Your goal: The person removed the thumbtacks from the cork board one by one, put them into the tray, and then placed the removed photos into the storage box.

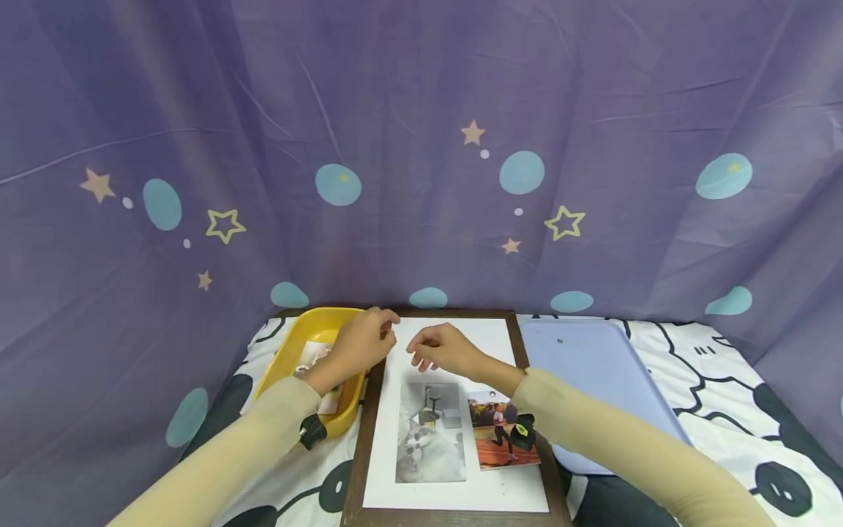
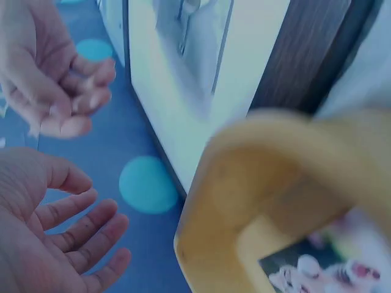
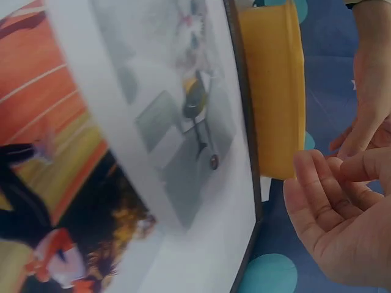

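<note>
My left hand (image 1: 362, 340) hovers between the yellow basket (image 1: 279, 366) and the brown-framed whiteboard (image 1: 494, 337); its fingers are spread and bare in the left wrist view. My right hand (image 1: 451, 350) hangs over the upper board, fingers loosely bent, with nothing visible in them. In the right wrist view its thumb lies close to the fingers. A grey photo of a tap and foam (image 1: 431, 446) lies on the board below the right hand. Right of it is a tilted photo of a runner (image 1: 490, 432), partly hidden by the right forearm. A photo (image 2: 324, 271) lies inside the basket.
A pale blue tray (image 1: 593, 380) lies right of the board, with a small dark round piece (image 1: 560, 340) on it. Beneath is a black-and-white patterned cloth (image 1: 698, 366). A purple curtain (image 1: 421, 95) with stars hangs close behind the board.
</note>
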`<action>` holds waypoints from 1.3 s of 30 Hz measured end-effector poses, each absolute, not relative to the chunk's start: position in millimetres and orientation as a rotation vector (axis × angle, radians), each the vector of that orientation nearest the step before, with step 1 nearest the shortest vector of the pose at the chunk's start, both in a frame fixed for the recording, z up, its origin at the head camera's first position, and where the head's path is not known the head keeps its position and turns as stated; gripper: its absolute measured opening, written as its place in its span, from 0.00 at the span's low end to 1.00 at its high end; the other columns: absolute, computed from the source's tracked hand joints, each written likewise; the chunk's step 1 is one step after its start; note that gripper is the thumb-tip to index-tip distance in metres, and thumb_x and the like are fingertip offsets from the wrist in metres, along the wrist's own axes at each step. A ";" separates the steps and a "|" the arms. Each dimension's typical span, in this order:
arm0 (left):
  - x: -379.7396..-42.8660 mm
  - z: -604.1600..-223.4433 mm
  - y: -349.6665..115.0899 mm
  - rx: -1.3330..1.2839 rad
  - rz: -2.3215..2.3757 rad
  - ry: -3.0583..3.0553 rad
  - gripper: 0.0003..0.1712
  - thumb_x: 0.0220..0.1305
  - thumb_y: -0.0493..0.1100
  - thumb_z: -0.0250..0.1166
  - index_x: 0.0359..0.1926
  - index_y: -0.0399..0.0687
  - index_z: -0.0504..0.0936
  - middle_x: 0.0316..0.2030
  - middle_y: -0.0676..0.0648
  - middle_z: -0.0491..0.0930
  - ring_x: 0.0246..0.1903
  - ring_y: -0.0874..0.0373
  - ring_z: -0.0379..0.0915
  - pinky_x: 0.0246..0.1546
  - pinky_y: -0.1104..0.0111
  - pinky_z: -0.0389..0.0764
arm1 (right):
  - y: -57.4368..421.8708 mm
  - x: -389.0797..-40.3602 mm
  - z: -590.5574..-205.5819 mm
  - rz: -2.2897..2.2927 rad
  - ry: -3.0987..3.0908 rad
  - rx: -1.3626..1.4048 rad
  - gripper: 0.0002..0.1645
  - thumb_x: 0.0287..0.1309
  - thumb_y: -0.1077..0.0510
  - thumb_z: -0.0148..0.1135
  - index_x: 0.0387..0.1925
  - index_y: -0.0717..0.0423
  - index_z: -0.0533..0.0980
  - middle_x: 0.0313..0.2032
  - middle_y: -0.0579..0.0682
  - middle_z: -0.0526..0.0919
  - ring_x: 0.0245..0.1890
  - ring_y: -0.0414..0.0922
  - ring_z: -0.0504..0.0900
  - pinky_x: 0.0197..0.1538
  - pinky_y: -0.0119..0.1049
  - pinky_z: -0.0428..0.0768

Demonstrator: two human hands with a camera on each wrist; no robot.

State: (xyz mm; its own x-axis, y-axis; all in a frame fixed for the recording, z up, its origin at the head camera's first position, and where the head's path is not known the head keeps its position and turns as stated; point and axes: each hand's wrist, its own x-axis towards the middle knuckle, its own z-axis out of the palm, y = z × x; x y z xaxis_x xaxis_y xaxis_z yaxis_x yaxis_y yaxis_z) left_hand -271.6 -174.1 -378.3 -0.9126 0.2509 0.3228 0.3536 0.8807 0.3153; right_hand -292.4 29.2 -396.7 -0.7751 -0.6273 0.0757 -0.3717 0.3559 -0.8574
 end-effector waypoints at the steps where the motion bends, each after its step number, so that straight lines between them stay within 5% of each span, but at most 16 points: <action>1: -269.7 -380.7 -171.1 -0.473 -0.536 -2.768 0.13 0.63 0.38 0.66 0.48 0.44 0.86 0.37 0.44 0.83 0.32 0.53 0.80 0.31 0.62 0.81 | 30.9 -291.6 -397.9 -1.378 2.364 -0.907 0.12 0.70 0.63 0.54 0.44 0.63 0.83 0.33 0.59 0.89 0.32 0.48 0.89 0.36 0.37 0.85; 9: -256.4 -402.5 -157.4 -0.659 -0.499 -2.650 0.10 0.60 0.40 0.69 0.43 0.46 0.85 0.32 0.47 0.82 0.25 0.59 0.73 0.24 0.70 0.73 | 45.7 -288.5 -413.6 -1.294 2.441 -1.080 0.10 0.69 0.67 0.56 0.42 0.69 0.82 0.31 0.61 0.87 0.29 0.49 0.87 0.33 0.28 0.82; 14: -251.4 -415.4 -156.1 -0.766 -0.458 -2.602 0.08 0.58 0.40 0.70 0.40 0.47 0.84 0.29 0.50 0.80 0.23 0.62 0.69 0.23 0.73 0.69 | 50.8 -287.8 -421.1 -1.155 2.560 -1.194 0.08 0.66 0.67 0.60 0.41 0.65 0.83 0.31 0.55 0.87 0.29 0.37 0.81 0.35 0.26 0.79; 24: -239.7 -432.8 -157.3 -1.101 -0.402 -2.683 0.06 0.65 0.43 0.69 0.41 0.48 0.84 0.34 0.51 0.82 0.29 0.63 0.74 0.29 0.75 0.75 | 50.2 -283.6 -439.2 -0.849 2.680 -1.306 0.07 0.64 0.64 0.61 0.40 0.55 0.83 0.23 0.45 0.81 0.18 0.30 0.66 0.24 0.24 0.67; 39: -223.7 -442.3 -154.7 -1.453 0.169 -2.682 0.25 0.67 0.71 0.56 0.41 0.56 0.76 0.38 0.57 0.74 0.36 0.66 0.68 0.34 0.71 0.72 | 42.1 -285.4 -452.6 -0.439 2.705 -1.419 0.03 0.69 0.61 0.60 0.43 0.53 0.76 0.34 0.47 0.82 0.29 0.35 0.74 0.35 0.25 0.76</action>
